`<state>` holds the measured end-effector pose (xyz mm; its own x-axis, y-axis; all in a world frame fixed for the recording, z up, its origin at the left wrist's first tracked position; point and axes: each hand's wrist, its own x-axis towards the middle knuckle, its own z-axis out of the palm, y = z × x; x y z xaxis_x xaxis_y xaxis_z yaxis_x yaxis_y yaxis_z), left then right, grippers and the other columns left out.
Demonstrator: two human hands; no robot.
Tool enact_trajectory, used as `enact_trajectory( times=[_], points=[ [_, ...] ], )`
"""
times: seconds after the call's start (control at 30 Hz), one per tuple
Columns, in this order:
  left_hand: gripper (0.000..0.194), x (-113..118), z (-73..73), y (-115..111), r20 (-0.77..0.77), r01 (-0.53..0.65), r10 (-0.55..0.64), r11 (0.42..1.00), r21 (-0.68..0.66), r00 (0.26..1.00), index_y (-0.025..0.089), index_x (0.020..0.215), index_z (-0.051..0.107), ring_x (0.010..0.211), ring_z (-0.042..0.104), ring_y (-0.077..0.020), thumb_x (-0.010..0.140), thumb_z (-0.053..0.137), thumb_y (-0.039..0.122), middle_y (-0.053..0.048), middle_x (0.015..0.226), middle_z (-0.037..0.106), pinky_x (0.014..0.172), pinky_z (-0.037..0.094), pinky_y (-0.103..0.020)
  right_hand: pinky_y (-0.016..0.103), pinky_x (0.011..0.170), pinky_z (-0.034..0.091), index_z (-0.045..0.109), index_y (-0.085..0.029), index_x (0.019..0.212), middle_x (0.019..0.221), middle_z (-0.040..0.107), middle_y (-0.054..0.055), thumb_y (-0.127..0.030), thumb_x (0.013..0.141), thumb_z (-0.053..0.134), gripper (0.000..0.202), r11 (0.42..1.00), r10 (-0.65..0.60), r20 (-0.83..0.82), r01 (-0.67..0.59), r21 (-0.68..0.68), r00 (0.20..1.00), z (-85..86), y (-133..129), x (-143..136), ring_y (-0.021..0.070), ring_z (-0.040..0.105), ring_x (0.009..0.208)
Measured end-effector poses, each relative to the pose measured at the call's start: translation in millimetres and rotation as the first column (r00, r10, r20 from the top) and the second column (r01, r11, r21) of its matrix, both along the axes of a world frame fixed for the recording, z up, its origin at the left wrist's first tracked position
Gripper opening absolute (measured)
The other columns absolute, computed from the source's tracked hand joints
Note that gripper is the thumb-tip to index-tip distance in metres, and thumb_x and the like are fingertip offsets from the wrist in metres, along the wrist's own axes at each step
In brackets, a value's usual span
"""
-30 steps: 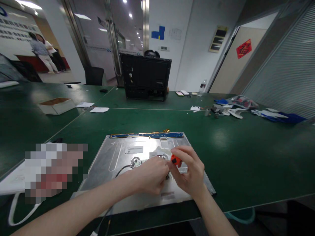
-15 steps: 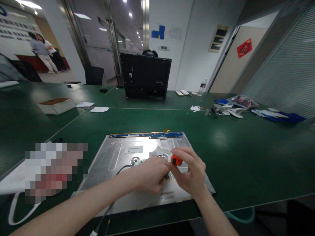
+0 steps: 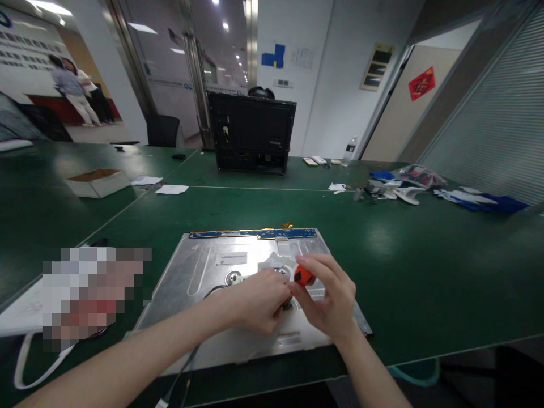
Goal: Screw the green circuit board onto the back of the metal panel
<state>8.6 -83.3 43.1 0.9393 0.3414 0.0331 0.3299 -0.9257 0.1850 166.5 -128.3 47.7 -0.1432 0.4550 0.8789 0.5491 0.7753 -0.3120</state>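
A flat metal display panel (image 3: 170, 294) lies back side up on the green table, with a blue circuit strip (image 3: 255, 233) along its far edge. My right hand (image 3: 329, 294) pinches the orange and black handle of a screwdriver (image 3: 304, 276) between thumb and fingers, above the panel's middle. The screwdriver's tip is hidden. Close beside it, my left hand (image 3: 263, 300) is closed low over the panel; whatever its fingers hold is hidden. A dark cable (image 3: 189, 360) runs from under that hand toward the near edge.
A black monitor (image 3: 255, 133) stands at the back. An open cardboard box (image 3: 98, 184) sits at the left. Gloves and small parts (image 3: 391, 190) lie at the far right, near a water bottle (image 3: 349, 151). A pixelated area covers something at the near left.
The screwdriver handle has turned a little in my right hand's fingers; its black patches sit differently. My left hand stays practically in place.
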Motion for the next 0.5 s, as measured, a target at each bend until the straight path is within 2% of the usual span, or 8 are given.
enact_trajectory(
  times=[0.13,0.23,0.37,0.5],
  points=[
    [0.004,0.0,-0.7,-0.1,0.0,-0.005,0.005,1.0,-0.014,1.0,0.015,0.072,0.053,0.064,0.053,-0.0179,0.068,0.053,0.014,-0.007,0.073,0.059,0.058,0.044,-0.03,0.026,0.054,0.05,0.055,-0.027,0.124,0.092,0.056,0.004,-0.012,0.078,0.062,0.049,0.998,-0.064,-0.016,0.064,0.007,0.998,2.0,-0.4,0.1,0.0133,0.058,0.07],
    [0.003,0.7,2.4,-0.7,-0.017,-0.023,0.023,1.0,-0.02,1.0,0.015,0.067,0.051,0.059,0.051,-0.0173,0.066,0.053,0.013,-0.006,0.068,0.057,0.054,0.043,-0.03,0.027,0.054,0.05,0.049,-0.024,0.13,0.096,0.06,0.007,-0.012,0.08,0.056,0.052,0.999,-0.041,-0.012,0.04,-0.034,0.999,1.1,-1.5,1.1,0.0145,0.059,0.071],
    [0.004,1.0,5.1,-1.0,-0.017,-0.027,0.027,0.999,-0.019,0.999,0.016,0.065,0.05,0.063,0.054,-0.0188,0.065,0.053,0.014,-0.006,0.068,0.057,0.057,0.045,-0.031,0.03,0.059,0.052,0.05,-0.02,0.124,0.101,0.064,0.009,-0.011,0.079,0.051,0.046,0.998,0.017,-0.033,-0.019,-0.053,0.999,-3.1,-0.7,2.3,0.0171,0.061,0.078],
    [0.004,1.3,4.5,-0.9,-0.012,-0.027,0.027,1.0,-0.014,1.0,0.016,0.067,0.051,0.062,0.055,-0.0189,0.066,0.054,0.014,-0.006,0.069,0.058,0.057,0.046,-0.031,0.032,0.062,0.053,0.049,-0.021,0.118,0.096,0.062,0.008,-0.015,0.078,0.058,0.041,1.0,-0.001,-0.05,-0.001,-0.029,0.999,-4.3,1.7,1.8,0.0187,0.06,0.081]
  ],
)
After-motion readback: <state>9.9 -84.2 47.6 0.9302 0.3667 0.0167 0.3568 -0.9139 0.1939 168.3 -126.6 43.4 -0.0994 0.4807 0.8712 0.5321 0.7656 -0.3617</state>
